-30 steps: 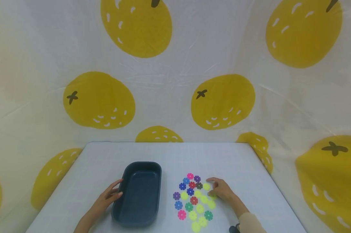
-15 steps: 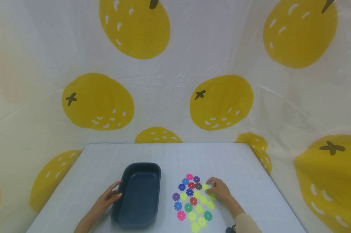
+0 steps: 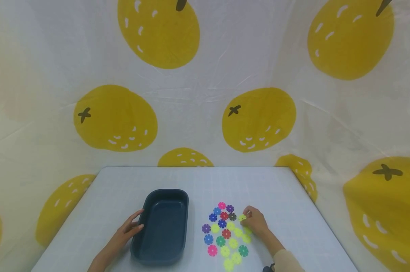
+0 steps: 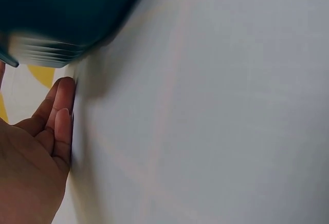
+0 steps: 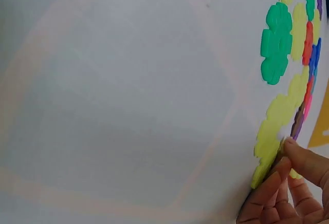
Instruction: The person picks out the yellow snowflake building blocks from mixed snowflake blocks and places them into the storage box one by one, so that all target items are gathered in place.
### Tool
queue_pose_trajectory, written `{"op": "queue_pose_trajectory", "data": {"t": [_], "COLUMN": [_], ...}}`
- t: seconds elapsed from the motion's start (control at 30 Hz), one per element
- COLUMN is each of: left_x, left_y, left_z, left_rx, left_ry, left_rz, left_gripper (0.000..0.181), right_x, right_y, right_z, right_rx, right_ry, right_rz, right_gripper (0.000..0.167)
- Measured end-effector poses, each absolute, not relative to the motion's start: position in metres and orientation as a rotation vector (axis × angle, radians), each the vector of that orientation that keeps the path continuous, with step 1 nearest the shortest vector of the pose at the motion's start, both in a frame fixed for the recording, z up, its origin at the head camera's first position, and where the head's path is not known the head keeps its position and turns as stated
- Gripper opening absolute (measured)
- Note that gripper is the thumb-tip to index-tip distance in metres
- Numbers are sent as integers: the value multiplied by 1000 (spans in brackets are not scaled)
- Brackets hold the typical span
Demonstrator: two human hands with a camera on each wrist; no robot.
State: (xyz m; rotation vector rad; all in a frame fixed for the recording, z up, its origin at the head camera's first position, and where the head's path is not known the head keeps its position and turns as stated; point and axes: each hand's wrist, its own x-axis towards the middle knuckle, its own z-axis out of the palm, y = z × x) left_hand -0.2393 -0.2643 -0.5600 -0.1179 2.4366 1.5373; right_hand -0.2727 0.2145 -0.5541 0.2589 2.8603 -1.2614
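Note:
A dark blue-grey tray stands left of centre, its inside bare. At its left rim rests my left hand, fingers relaxed; in the left wrist view the same hand lies below the tray's corner. My right hand pinches a yellow notched disc, lifted at the right edge of a flat group of discs. The right wrist view shows that hand with the yellow disc partly hidden by its fingers, beside other yellow discs.
Several discs lie flat right of the tray: pink, green, purple, red, blue and yellow. The white table meets a cloth with yellow fruit behind. A dark round object is near the right sleeve.
My right hand has moved slightly left, its fingers have closed on the yellow disc, and the disc has tilted up. My left hand stays at the tray.

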Motion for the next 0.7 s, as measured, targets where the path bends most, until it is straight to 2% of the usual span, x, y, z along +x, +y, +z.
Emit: {"op": "queue_pose_trajectory", "data": {"t": [0.2, 0.53, 0.7], "left_x": [-239, -240, -241], "left_y": [-263, -263, -264], "left_z": [-560, -559, -561], "left_rx": [-119, -144, -131], "left_ry": [2434, 2435, 2418], "left_rz": [1536, 1504, 1535], "left_gripper": [73, 77, 77], "right_x": [-272, -269, -268], "right_y": [214, 204, 193], "right_z": [-553, -526, -514], "right_rx": [305, 407, 428], "right_ry": [2774, 2433, 2331], "right_rz": [-1393, -1796, -1863], "right_gripper": [17, 38, 41]}}
